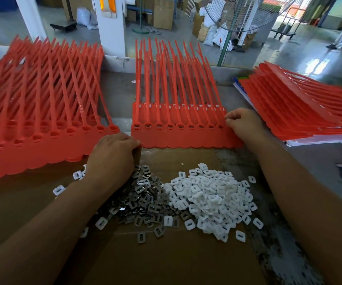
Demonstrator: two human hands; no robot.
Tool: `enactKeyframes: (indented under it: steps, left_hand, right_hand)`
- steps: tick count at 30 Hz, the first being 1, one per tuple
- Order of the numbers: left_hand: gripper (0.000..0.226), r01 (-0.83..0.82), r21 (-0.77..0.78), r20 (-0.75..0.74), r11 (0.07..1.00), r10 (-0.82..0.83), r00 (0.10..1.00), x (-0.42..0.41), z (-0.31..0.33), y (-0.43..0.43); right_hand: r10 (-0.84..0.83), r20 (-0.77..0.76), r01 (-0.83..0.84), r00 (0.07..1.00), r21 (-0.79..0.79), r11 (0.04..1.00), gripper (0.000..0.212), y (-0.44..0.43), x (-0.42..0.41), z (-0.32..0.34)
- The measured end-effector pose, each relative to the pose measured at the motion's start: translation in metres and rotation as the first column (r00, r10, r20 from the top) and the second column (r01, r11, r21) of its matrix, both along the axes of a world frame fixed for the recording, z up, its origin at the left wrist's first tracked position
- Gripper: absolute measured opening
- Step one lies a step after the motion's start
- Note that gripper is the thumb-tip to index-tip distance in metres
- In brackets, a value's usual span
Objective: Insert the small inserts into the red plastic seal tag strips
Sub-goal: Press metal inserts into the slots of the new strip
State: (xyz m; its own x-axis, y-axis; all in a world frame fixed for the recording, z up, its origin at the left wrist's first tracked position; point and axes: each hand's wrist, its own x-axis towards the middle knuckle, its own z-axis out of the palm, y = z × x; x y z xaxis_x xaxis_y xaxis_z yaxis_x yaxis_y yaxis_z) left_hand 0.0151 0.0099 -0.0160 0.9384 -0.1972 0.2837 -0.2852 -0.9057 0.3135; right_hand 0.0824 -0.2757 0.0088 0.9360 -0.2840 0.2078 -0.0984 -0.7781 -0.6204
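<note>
Both ends of the red strip (186, 137) touch grips: left hand (112, 156), right hand (243, 123).

Bare cardboard (176, 264) open in front, insert piles (213, 198) midway, red strip stacks (186, 138) blocking left, centre, right, narrow gaps between.
</note>
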Motion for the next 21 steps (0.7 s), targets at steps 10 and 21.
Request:
enactKeyframes:
  steps: [10,21]
  left_hand:
    - [0.036,0.013,-0.003,0.013,1.000,-0.013,1.000,0.000,0.000,0.000]
    - [0.036,0.001,0.004,0.022,1.000,-0.001,1.000,0.002,0.000,0.000]
  right_hand:
    - [0.149,0.111,-0.157,0.983,0.060,0.986,0.014,0.017,-0.030,0.034]
    - [0.653,-0.221,-0.677,0.724,-0.052,0.734,0.011,0.103,-0.067,0.033]
